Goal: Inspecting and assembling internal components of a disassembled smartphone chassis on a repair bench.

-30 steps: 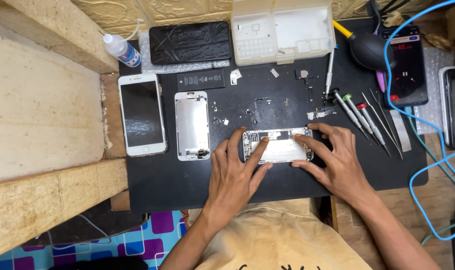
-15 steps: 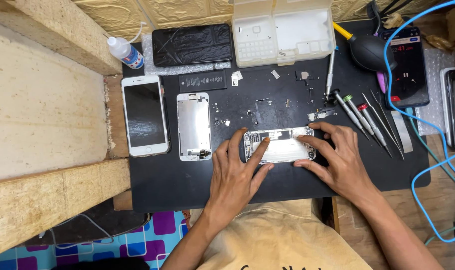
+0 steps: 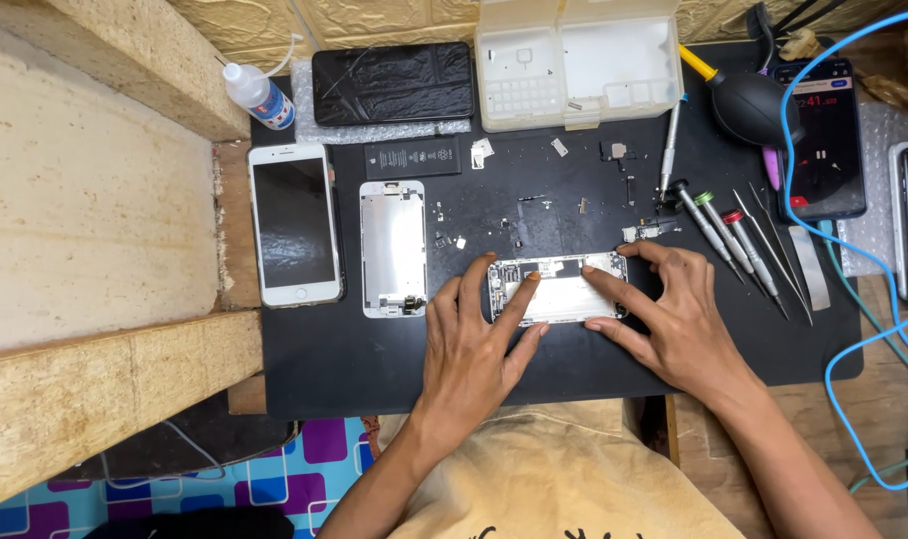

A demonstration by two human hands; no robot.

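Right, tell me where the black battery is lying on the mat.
In the head view the black battery lies flat at the upper middle of the black mat, just below the dark phone and above the silver display shield plate.

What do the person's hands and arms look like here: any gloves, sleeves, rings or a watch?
Both the left hand and right hand are bare: no gloves, rings or watch visible. The forearms are uncovered, with no sleeves in view. Fingernails are short.

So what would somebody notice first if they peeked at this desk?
Probably the two hands in the middle: the left hand and right hand press on an opened phone on the black mat. To the left lies a white phone, and screwdrivers sit to the right.
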